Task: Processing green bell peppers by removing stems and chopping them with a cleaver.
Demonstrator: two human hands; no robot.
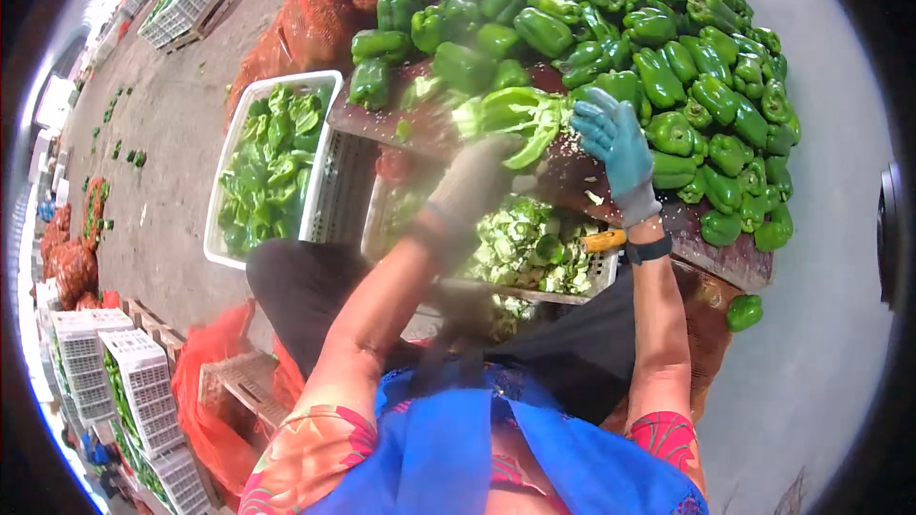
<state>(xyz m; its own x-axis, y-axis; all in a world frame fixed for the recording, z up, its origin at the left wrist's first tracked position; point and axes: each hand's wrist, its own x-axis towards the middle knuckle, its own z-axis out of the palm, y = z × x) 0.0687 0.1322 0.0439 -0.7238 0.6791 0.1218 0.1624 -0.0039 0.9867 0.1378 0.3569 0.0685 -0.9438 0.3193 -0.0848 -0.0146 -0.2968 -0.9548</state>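
Note:
My left hand (pixel 482 167), in a pale glove and partly smeared, is closed at the near edge of a split-open green bell pepper (pixel 520 114). The pepper's pale inside and ribs show. Just right of it, my right hand (pixel 615 143) wears a teal glove with a grey cuff. Its fingers are stretched out beside the pepper, holding nothing. Loose seeds lie on the dark red tabletop (pixel 592 181) between the hands. A yellow handle (pixel 603 240) juts out by my right wrist; the rest of that tool is hidden.
Whole green peppers (pixel 687 76) are heaped at the far right of the table. A crate (pixel 611 272) below my hands holds pale cores and scraps (pixel 530 248). At left, a white crate (pixel 329 86) holds opened peppers (pixel 272 167). Red mesh sacks (pixel 305 33) stand behind.

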